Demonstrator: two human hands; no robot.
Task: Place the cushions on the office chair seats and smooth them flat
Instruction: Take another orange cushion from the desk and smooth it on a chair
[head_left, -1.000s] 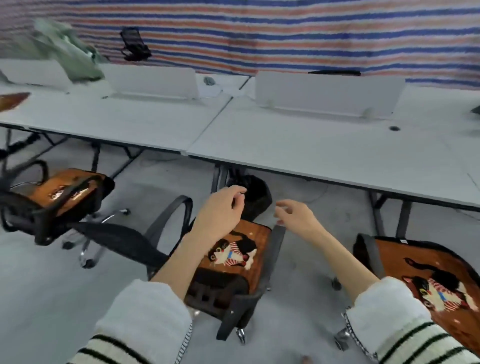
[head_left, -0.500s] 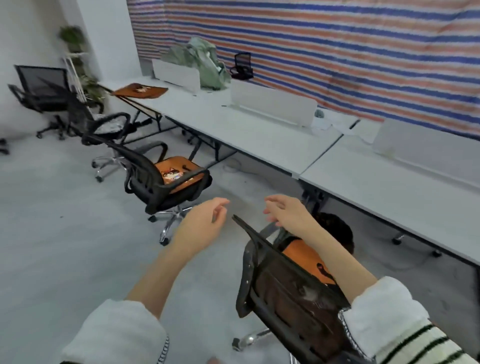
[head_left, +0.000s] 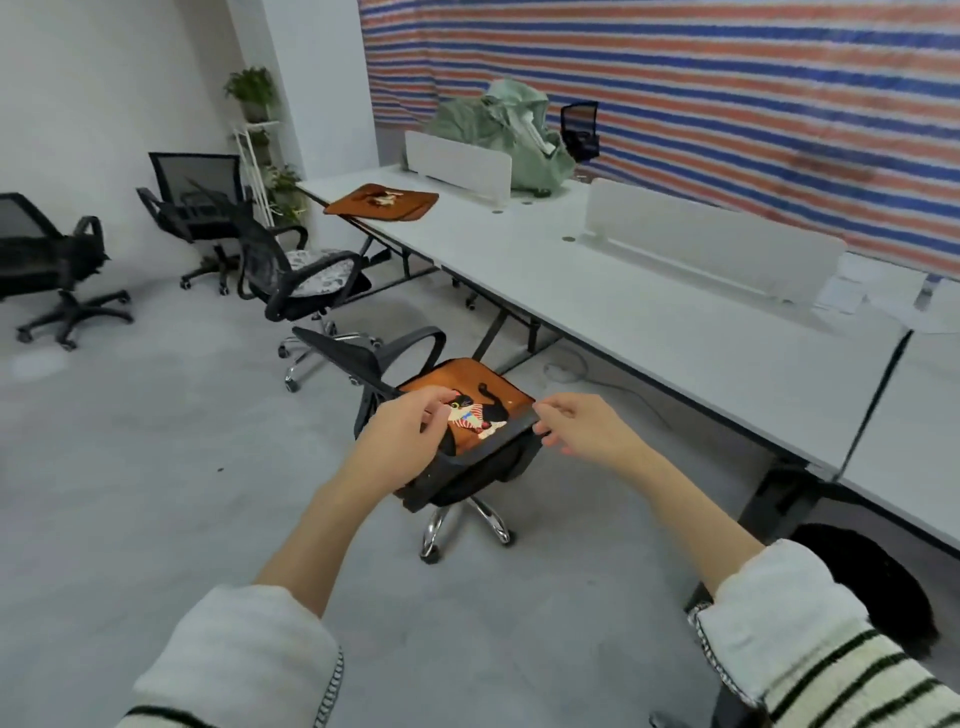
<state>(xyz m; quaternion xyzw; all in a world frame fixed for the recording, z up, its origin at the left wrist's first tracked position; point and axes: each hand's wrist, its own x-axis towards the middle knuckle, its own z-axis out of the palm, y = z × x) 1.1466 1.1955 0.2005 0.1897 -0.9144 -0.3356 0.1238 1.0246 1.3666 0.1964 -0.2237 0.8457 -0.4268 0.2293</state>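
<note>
Both hands out in front, raised, nothing held in either. Left hand (head_left: 402, 434) fingers loosely curled, thumb and forefinger apart; it sits in front of the near edge of the chair (head_left: 457, 467), whether touching it cannot be told. Right hand (head_left: 582, 423) also loosely curled and relaxed, fingertips close to the chair's armrest bar, contact unclear. Directly beyond and between the hands: an orange cushion (head_left: 467, 395) with a cat picture, already lying on that chair's seat, looks flat. Judgement: this seat is served. Spare cushion (head_left: 382, 200), same orange, lies far ahead and left of the hands, on the near end of the long white desk (head_left: 649, 306), well apart from both; left hand is the nearer, slightly. It lies flat, long side roughly along the desk edge. Past the left hand, more black chairs; one (head_left: 306, 280) carries a pale patterned pad, the others' (head_left: 197, 208) seats unclear. Likely next reach goes forward-left to the desk.
</note>
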